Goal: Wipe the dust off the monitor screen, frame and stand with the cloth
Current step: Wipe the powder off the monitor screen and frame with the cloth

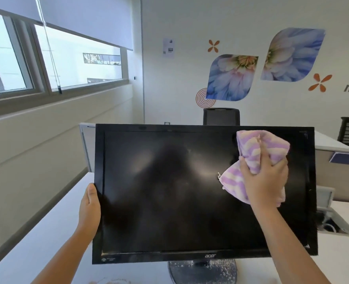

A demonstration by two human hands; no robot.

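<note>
Head view puts us over a white desk (52, 228), where the monitor (190, 257) stands near the front edge, its round stand (202, 271) speckled with dust below the bottom frame. We judge that we are in the screen-wiping step: our right hand (266, 179) has its fingers curled into a bunched purple-and-cream cloth (253, 152) and presses it flat against the screen (169, 191) near the upper right corner, just inside the frame. Our left hand (90, 203) steadies the monitor at its left edge, thumb lying along the front of the frame; the other fingers are hidden behind it, so we take it as a grip but cannot see it whole. The two hands sit well apart, one at each side of the panel.

Faint smears show across the middle of the screen, so the next move seems to call for sweeping the cloth leftward in even passes while the left hand keeps the panel from swivelling. The frame and the dusty stand look not yet done.
</note>
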